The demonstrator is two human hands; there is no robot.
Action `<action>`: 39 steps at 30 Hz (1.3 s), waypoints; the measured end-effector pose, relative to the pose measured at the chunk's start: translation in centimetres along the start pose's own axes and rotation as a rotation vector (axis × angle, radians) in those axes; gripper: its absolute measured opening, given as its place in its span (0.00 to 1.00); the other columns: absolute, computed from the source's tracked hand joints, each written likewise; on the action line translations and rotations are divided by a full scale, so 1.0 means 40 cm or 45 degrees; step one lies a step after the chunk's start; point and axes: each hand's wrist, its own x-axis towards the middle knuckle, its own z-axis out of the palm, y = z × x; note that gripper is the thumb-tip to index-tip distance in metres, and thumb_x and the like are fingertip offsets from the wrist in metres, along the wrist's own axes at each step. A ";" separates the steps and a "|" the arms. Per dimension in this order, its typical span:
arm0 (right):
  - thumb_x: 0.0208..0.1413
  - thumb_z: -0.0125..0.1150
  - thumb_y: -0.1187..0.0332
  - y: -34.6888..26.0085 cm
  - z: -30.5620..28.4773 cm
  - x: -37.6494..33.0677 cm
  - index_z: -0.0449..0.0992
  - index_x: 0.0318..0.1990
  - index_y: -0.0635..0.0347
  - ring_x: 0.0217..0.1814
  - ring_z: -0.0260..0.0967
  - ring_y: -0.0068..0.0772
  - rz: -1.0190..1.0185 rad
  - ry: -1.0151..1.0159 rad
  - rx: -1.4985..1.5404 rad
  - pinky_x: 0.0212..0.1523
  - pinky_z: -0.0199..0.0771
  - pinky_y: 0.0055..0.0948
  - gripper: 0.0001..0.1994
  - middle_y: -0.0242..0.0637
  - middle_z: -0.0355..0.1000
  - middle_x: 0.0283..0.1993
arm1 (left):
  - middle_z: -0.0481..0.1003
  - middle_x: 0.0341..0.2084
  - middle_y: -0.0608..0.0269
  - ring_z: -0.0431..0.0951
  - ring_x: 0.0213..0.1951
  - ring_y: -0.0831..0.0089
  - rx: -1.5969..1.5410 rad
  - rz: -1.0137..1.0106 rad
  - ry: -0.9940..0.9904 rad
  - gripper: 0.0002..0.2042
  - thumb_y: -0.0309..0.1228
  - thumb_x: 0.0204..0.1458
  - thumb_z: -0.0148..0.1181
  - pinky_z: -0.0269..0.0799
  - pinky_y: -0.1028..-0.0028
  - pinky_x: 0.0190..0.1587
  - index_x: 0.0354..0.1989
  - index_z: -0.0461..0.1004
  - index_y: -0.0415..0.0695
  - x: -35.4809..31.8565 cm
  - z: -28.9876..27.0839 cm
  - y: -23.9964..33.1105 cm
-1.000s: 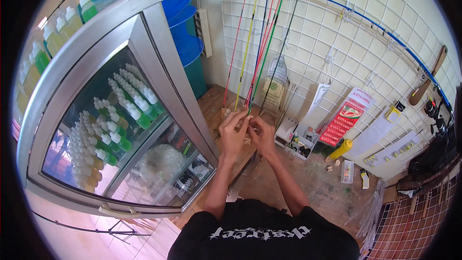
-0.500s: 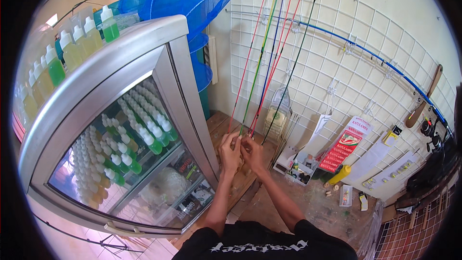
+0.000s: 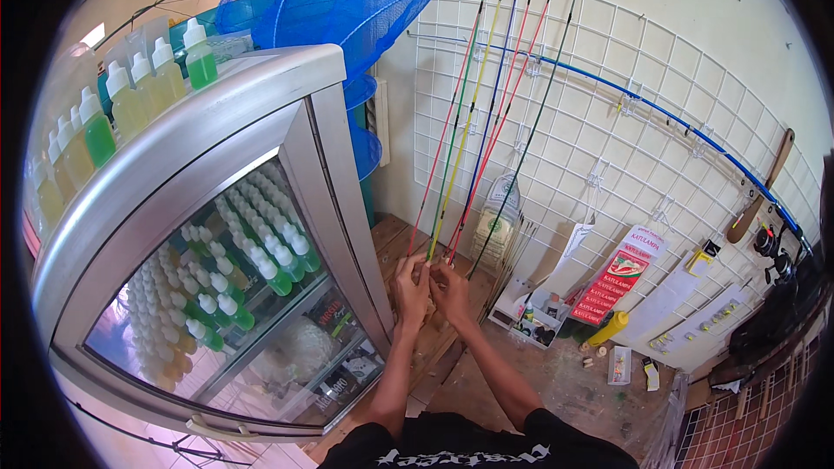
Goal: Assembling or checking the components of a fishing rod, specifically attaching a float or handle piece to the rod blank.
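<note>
- Left grip [image 3: 411, 290]: fingertips nearly closed, apparently pinching the bright green rod [image 3: 448, 165] rising above it.
- Right grip [image 3: 449, 292]: curled just beside; I cannot tell its hold.
- Rod looks light, springy; hold low.
- Right of both grips, a red hanging pack [image 3: 613, 282] bears pale lettering.

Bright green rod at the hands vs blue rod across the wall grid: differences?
Pose: bright green rod stands steep; blue rod slopes down rightward across the wall grid.
Place: bright green rod meets the hands; blue rod is away from them.
Thickness: bright green rod looks thin; blue rod looks thicker toward its right end.
Both are long.
</note>
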 end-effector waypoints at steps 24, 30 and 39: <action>0.49 0.60 0.79 0.071 0.006 0.007 0.69 0.44 0.65 0.39 0.76 0.31 -0.051 0.041 -0.016 0.39 0.76 0.28 0.14 0.44 0.76 0.35 | 0.72 0.36 0.55 0.75 0.39 0.63 0.038 -0.015 -0.089 0.14 0.26 0.51 0.57 0.70 0.68 0.37 0.48 0.70 0.42 0.015 0.022 0.000; 0.48 0.60 0.78 0.058 -0.008 -0.008 0.69 0.46 0.66 0.39 0.76 0.33 -0.030 0.057 -0.109 0.39 0.76 0.29 0.15 0.46 0.76 0.35 | 0.67 0.44 0.49 0.71 0.46 0.55 0.065 -0.038 -0.148 0.22 0.27 0.50 0.58 0.67 0.63 0.46 0.56 0.64 0.42 -0.002 0.013 0.023; 0.50 0.60 0.76 0.057 -0.043 -0.072 0.71 0.45 0.63 0.36 0.77 0.36 -0.056 0.093 -0.040 0.35 0.75 0.29 0.13 0.45 0.76 0.32 | 0.65 0.47 0.50 0.68 0.49 0.55 0.173 0.165 -0.010 0.22 0.27 0.50 0.58 0.63 0.62 0.52 0.54 0.64 0.39 -0.061 -0.011 0.086</action>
